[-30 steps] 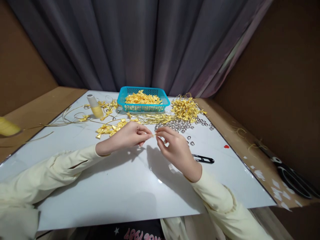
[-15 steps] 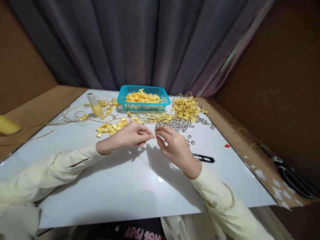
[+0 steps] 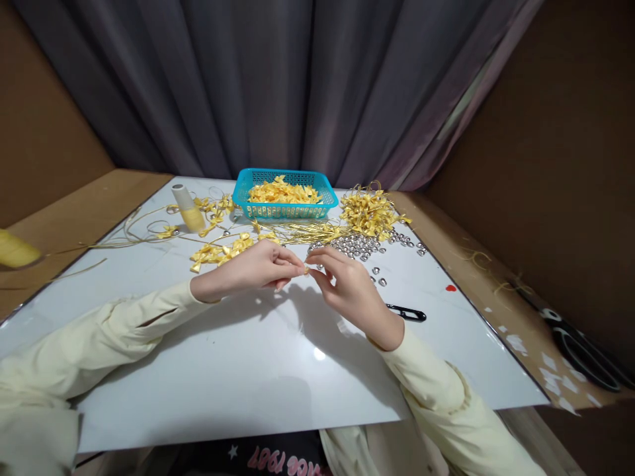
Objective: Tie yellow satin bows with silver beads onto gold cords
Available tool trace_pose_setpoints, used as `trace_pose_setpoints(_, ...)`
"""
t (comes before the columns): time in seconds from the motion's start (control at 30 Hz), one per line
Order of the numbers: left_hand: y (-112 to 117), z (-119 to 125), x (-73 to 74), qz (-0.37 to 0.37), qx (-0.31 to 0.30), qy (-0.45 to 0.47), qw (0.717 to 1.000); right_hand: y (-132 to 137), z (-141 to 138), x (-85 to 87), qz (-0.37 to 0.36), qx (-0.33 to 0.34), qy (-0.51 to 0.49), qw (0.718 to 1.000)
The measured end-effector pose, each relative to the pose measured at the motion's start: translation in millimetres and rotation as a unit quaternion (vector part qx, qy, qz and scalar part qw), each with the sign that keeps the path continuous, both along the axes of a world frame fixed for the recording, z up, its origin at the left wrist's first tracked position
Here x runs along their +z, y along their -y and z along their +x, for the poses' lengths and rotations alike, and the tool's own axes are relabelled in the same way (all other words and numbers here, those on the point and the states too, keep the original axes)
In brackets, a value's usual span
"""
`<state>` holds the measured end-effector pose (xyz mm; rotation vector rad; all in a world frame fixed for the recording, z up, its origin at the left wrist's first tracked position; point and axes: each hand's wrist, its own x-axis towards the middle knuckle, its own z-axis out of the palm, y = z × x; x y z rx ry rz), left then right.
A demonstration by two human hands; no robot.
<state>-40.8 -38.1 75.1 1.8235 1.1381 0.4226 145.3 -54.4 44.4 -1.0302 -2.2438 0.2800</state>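
Above the middle of the table, my left hand and my right hand meet fingertip to fingertip. Between them shows a small yellow piece, too small to name with certainty. My left hand pinches it between thumb and forefinger. The thumb and fingers of my right hand close on its other side. Just beyond my right hand lies a spread of silver heart-shaped beads. Yellow ribbon bows lie behind my left hand, and a bundle of gold cords stretches behind both hands.
A blue basket holds yellow bows at the back. To its right is a heap of bows on cords. A bottle of yellow liquid stands left. Black thread snips, a red heart and black scissors lie right.
My right hand has turned slightly and its thumb has come in against the yellow piece, which shows more clearly. My left hand has hardly moved.
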Motion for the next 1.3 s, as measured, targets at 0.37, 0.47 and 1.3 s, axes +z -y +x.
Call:
trace_pose_setpoints(0.37,-2.1,0.1,-0.7,-0.017,0.003,0.002,1.0,4.2,-0.1,4.1,0.021,-0.033,0.067,0.997)
trace_pose_setpoints(0.47,-2.7,-0.1,-2.0,-0.013,0.003,0.001,1.0,4.5,-0.3,4.2,0.025,-0.029,0.077,0.996)
trace_pose_setpoints(1.3,-2.6,-0.5,-8.2,-0.014,-0.003,0.017,1.0,3.4,1.1,1.8,0.056,-0.037,0.176,0.982)
